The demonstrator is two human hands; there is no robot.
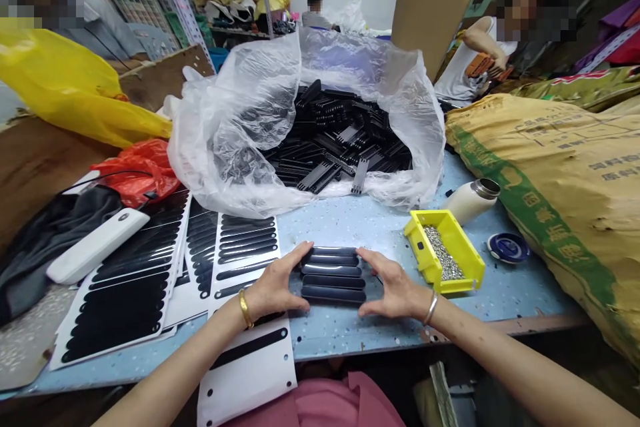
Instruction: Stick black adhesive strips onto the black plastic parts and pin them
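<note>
A row of several glossy black plastic strips [333,280] lies side by side at the front of the table, between my two hands. My left hand [274,287] holds the left ends, fingers at the far corner and thumb at the near one. On the opposite side my right hand [395,285] holds the right ends in the same way. White sheets of black strip-shaped stickers [247,247] lie at the left, partly under my left forearm. One sheet [255,373] hangs over the table's front edge, with a single black strip near its top.
A large clear plastic bag [225,140] full of black parts [345,133] stands behind. At the right are a yellow bin [420,250] of small metal pieces, a cream bottle [465,203], a round blue lid [509,248] and a sack [560,167]. Other people sit farther back.
</note>
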